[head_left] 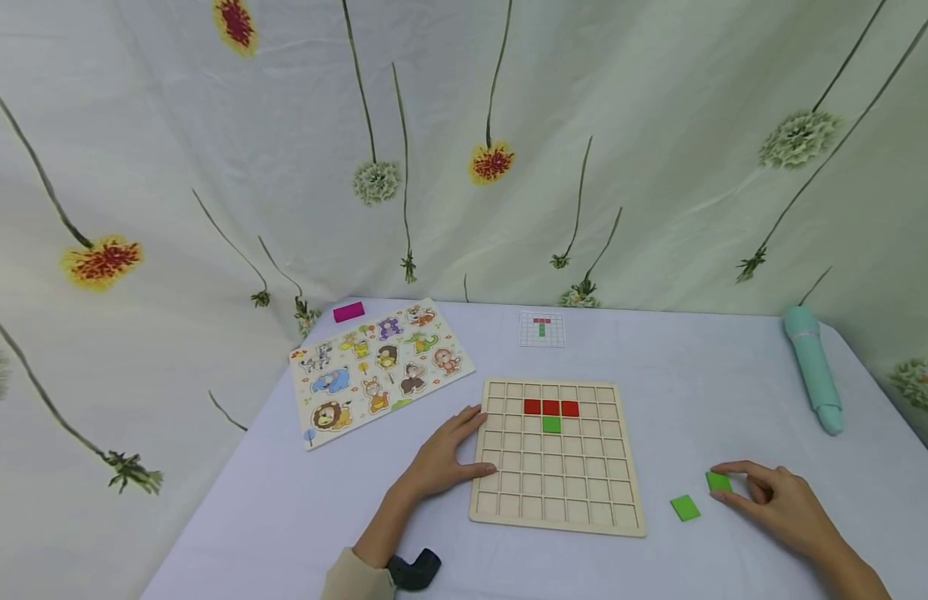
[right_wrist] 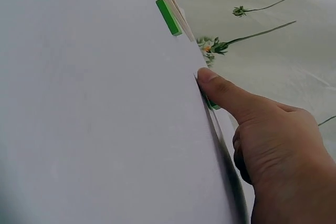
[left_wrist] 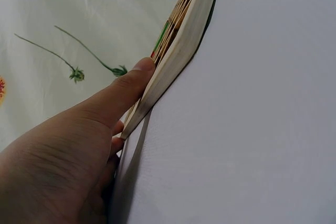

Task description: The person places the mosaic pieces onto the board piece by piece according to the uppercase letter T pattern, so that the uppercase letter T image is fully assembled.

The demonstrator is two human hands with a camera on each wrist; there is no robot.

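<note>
A wooden grid board (head_left: 629, 467) lies on the white cloth in the head view. Three red tiles (head_left: 551, 407) form a row in it, and a green tile (head_left: 551, 425) sits under the middle one. My left hand (head_left: 443, 457) rests at the board's left edge, thumb and fingers spread and touching the rim. To the right of the board, my right hand (head_left: 790, 504) pinches a green square tile (head_left: 718, 481) between thumb and finger, at the cloth. Another green tile (head_left: 684, 507) lies just left of it. In the right wrist view my thumb (right_wrist: 210, 77) partly hides the pinched tile.
Behind the board lies a small pattern card (head_left: 542, 330) with a red and green T. An animal puzzle board (head_left: 384, 367) and a magenta roll (head_left: 348, 312) are at back left. A folded teal umbrella (head_left: 813, 367) lies near the right table edge.
</note>
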